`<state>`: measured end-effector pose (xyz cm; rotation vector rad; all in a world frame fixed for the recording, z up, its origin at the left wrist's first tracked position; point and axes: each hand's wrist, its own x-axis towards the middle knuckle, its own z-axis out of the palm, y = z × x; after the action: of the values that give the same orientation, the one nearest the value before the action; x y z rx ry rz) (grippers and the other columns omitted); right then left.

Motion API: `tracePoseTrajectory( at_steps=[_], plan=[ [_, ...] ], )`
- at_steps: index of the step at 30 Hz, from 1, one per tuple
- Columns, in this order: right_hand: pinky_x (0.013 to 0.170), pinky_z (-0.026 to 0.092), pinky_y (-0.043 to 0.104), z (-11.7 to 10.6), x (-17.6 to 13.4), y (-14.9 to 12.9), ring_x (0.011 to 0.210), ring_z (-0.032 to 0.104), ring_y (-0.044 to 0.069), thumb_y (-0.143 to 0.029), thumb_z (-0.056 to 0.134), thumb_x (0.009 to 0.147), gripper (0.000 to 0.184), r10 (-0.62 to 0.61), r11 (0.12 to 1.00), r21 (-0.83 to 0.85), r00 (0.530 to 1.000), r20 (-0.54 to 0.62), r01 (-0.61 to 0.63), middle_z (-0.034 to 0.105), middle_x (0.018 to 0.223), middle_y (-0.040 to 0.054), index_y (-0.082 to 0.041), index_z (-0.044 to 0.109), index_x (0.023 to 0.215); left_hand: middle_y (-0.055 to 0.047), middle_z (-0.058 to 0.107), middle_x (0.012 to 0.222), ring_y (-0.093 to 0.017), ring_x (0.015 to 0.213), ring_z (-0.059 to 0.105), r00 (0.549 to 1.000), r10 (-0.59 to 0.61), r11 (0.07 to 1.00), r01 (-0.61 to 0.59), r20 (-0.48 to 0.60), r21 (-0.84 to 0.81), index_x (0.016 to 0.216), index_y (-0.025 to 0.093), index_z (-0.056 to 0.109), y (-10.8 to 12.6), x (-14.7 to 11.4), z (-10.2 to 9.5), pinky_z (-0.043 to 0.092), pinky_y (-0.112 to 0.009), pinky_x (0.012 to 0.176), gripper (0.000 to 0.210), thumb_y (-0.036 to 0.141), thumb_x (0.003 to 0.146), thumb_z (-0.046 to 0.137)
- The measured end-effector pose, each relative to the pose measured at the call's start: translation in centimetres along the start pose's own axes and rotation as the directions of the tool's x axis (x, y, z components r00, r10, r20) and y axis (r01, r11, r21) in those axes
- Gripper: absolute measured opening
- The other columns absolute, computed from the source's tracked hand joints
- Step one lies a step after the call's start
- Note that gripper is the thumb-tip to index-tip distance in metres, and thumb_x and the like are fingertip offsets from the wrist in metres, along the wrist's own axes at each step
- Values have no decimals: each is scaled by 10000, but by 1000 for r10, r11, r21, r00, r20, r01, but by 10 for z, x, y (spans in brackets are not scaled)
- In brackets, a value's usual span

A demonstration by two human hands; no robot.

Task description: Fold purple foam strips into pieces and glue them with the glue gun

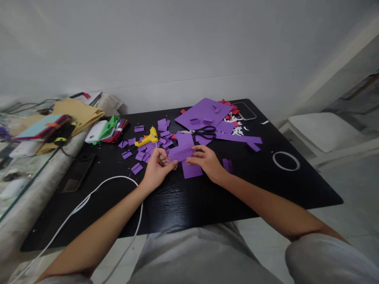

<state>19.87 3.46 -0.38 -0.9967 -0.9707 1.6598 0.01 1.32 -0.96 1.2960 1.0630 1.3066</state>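
Between my two hands is a creased piece of purple paper (pixel 181 150), raised a little above the table. My left hand (pixel 160 163) pinches its left end, thumb in front and fingers curled behind. At the right end, the thumb and fingers of my right hand (pixel 205 161) close on the same piece. Beneath it lies another flat purple paper piece (pixel 193 172). Just beyond are black-handled scissors (pixel 204 132), lying on purple sheets. A yellow glue gun (pixel 148 137) rests among small folded purple pieces (pixel 143 153) left of centre.
A large purple sheet (pixel 204 110) lies at the back, with red and white scraps (pixel 238 128) beside it. Toward the right is a tape ring (pixel 286 161). A phone (pixel 77 173) and a white cable (pixel 103 182) are on the left, near stacked green and red paper (pixel 114 129).
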Motion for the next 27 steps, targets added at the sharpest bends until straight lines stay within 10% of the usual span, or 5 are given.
tracePoseTrajectory(
  at_steps=[15, 27],
  plan=[
    [773, 626, 354, -6, 7, -4, 735, 730, 176, -199, 810, 683, 363, -23, 1000, -8, 1000, -15, 23, 689, 752, -18, -201, 596, 976, 109, 572, 595, -93, 524, 631, 1000, -5, 1000, 5, -17, 4, 906, 229, 422, 3, 5, -6, 537, -195, 552, 456, 270, 732, 842],
    [925, 578, 369, -4, 0, 0, 972, 708, 212, -277, 814, 729, 369, -212, 950, -195, 963, 169, 243, 730, 1042, 29, -236, 680, 1070, 62, 592, 636, -132, 560, 652, 980, -84, 994, 71, 179, 79, 1166, 234, 571, 9, -2, -3, 521, -210, 511, 452, 257, 785, 811]
  ],
)
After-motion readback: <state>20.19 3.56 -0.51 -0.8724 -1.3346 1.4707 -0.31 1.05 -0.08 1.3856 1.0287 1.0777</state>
